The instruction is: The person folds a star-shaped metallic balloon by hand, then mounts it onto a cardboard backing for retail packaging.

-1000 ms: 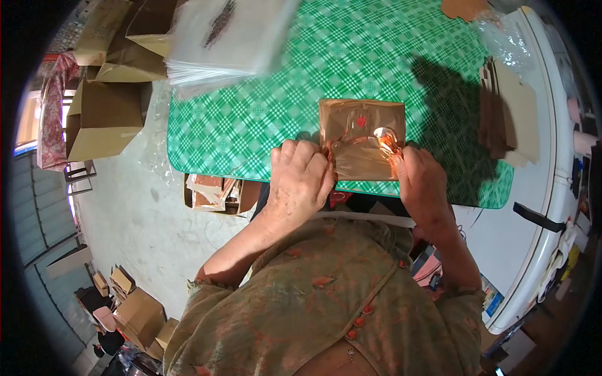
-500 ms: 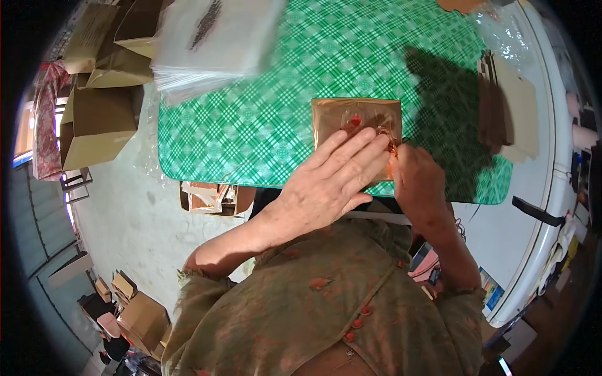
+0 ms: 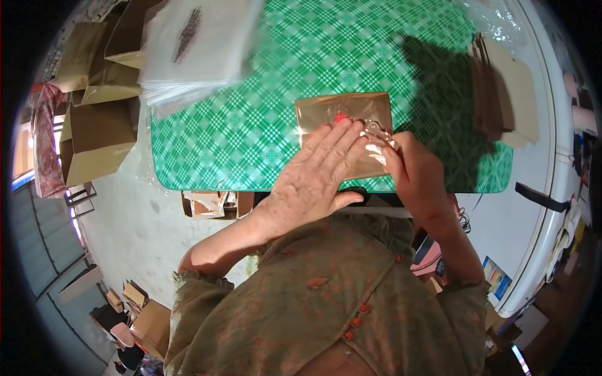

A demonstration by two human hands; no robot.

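Note:
A square, shiny copper-gold packet (image 3: 313,108) lies near the front edge of the table, with a round mark and a red spot (image 3: 340,118) on its upper face. My left hand (image 3: 316,169) rests flat across its lower left part, fingers straight and close together, thumb apart. At the right edge, my right hand (image 3: 415,170) has its thumb and fingers pinched together on crinkled glossy wrap (image 3: 376,148), which reflects bright light. The packet's lower left part is hidden under my left hand.
The table has a green checked cover (image 3: 251,135). A stack of clear plastic bags (image 3: 213,50) lies at the upper left; brown card pieces (image 3: 492,94) lie at the right. Open cardboard boxes (image 3: 100,135) stand left of the table, and an open box (image 3: 216,205) sits below its edge.
The whole view has shifted slightly. My left hand has slid a little down and left on the packet, uncovering more of its right side. The glossy wrap by my right hand now looks more spread out.

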